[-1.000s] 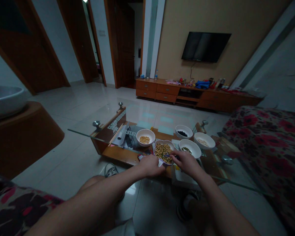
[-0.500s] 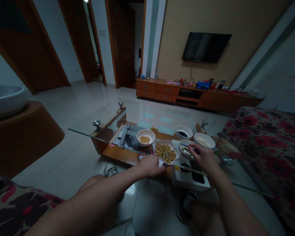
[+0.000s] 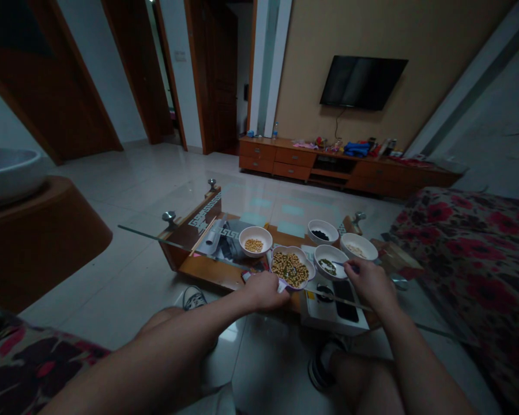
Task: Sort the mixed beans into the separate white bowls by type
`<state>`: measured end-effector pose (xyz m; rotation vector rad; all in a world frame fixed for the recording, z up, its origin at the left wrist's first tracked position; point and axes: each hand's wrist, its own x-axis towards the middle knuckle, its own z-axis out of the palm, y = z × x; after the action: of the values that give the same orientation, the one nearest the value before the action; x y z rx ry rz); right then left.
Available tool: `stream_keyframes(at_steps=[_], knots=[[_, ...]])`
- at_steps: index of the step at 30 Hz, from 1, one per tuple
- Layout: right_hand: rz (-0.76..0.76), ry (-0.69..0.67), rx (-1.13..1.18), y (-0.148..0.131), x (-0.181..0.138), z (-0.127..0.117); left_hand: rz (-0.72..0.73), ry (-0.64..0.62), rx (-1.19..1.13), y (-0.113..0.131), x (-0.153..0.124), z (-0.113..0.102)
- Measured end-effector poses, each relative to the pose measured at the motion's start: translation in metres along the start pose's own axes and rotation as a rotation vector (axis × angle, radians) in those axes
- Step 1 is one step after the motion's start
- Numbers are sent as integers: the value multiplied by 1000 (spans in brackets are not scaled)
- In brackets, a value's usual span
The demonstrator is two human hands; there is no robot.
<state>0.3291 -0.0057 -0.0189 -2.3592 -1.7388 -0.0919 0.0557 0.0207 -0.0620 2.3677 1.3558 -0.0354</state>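
My left hand [image 3: 266, 291] is closed at the near-left edge of a flower-shaped bowl [image 3: 312, 272], its fingertips partly hidden. Yellow beans mixed with small green beans [image 3: 290, 268] fill this bowl. My right hand [image 3: 372, 285] pinches a thin dark utensil [image 3: 339, 264], whose kind I cannot make out. Its tip reaches over a white bowl [image 3: 324, 250] with some green beans [image 3: 327, 266] in it. Around these stand a white bowl [image 3: 243, 237] of yellow beans, a bowl [image 3: 324, 223] of black beans and a bowl [image 3: 369, 244] with pale pieces.
The bowls are on a glass coffee table [image 3: 155, 235]. A white box [image 3: 328, 323] under the glass edge and a dark phone [image 3: 346, 302] lie near my right wrist. Chopsticks [image 3: 203, 236] are at the left. A flowered sofa [image 3: 467, 253] stands right, a TV cabinet [image 3: 294, 164] behind.
My right hand has moved right and slightly down, drawing the utensil toward the right side of the green-bean bowl. My left hand stays at the flower-shaped bowl.
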Motion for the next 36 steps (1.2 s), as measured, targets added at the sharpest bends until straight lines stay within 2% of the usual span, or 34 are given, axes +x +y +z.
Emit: stream_keyframes(at_steps=[9, 16, 25, 28, 32, 36], knots=[[12, -6, 37, -5, -2, 0, 6, -16, 6, 0, 0, 0], [-140, 73, 146, -17, -4, 10, 1, 7, 4, -1, -2, 0], [-276, 24, 449, -39, -8, 6, 0, 0, 11, 0, -1, 0], [-343, -29, 519, -47, -11, 6, 0, 6, 1, 0, -1, 1], [-381, -136, 533, -57, -14, 11, -10, 6, -22, 0, 0, 2], [-373, -166, 494, -63, -17, 15, -8, -15, -49, 0, -1, 1]])
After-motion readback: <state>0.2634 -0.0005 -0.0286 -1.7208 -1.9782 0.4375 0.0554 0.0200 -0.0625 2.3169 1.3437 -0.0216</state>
